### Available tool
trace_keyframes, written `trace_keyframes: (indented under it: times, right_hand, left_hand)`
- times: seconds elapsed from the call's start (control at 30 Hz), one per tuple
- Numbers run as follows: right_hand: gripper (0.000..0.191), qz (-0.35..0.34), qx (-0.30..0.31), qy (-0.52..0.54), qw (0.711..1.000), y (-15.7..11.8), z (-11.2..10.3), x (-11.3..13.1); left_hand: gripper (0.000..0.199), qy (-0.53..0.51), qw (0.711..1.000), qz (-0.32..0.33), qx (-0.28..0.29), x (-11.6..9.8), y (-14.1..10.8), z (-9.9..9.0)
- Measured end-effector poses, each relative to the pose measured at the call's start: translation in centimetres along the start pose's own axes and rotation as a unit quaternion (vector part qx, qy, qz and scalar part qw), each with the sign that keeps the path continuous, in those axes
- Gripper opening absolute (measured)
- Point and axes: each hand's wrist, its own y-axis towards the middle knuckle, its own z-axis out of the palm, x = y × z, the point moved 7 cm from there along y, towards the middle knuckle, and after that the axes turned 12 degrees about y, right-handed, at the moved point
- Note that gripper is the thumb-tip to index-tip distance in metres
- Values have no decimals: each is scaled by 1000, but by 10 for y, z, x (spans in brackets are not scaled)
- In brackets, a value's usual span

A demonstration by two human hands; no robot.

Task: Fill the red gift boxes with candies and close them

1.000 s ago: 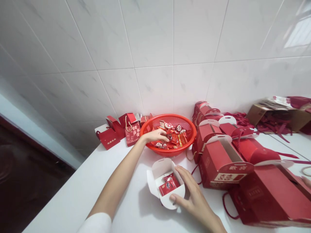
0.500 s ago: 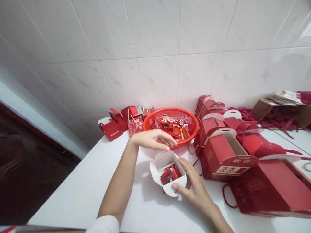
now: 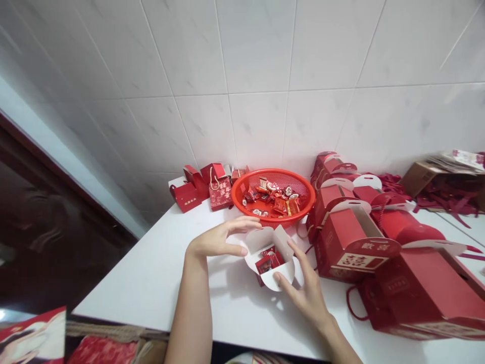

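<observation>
A small open box point(image 3: 270, 281), white inside and red outside, stands on the white table with its flaps spread. Red wrapped sweets point(image 3: 270, 261) lie in it. My right hand point(image 3: 306, 283) has its thumb on the near flap and its fingers at the right side of the box. At the box's left edge is my left hand point(image 3: 222, 239), fingers apart and holding nothing, its thumb by the left flap. Just behind the box, a red plastic basket point(image 3: 235, 194) contains various wrapped sweets point(image 3: 280, 205).
Rows of red gift boxes point(image 3: 350, 237) fill the right of the table point(image 3: 125, 283). Small red boxes and a patterned bag point(image 3: 220, 194) stand at the back left. A cardboard box point(image 3: 420, 178) with dark red ribbons is far right. Tiled wall behind.
My left hand has moved from over the basket's near rim back and left to the box's left edge. The view has shifted, showing more items below the table's front edge.
</observation>
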Motion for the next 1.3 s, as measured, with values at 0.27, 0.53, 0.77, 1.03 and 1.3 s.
trace_keyframes:
  times: [0.27, 0.53, 0.77, 1.03, 1.3]
  right_hand:
    - [59, -48, 114, -9, 992, -1, 17, 9]
    - [79, -57, 77, 33, 995, 1, 7, 18]
    - [60, -1, 6, 51, 999, 3, 2, 0]
    - [49, 81, -67, 57, 993, 7, -2, -19]
    - [75, 37, -84, -62, 994, -13, 15, -2]
  left_hand:
    - [68, -94, 979, -118, -138, 30, 3, 46]
    - [98, -80, 961, -89, -249, 40, 9, 62]
    - [40, -96, 964, -82, -233, 44, 10, 65]
    - [29, -53, 976, -40, -209, 32, 11, 71]
    - [22, -46, 969, -57, -238, 31, 13, 76]
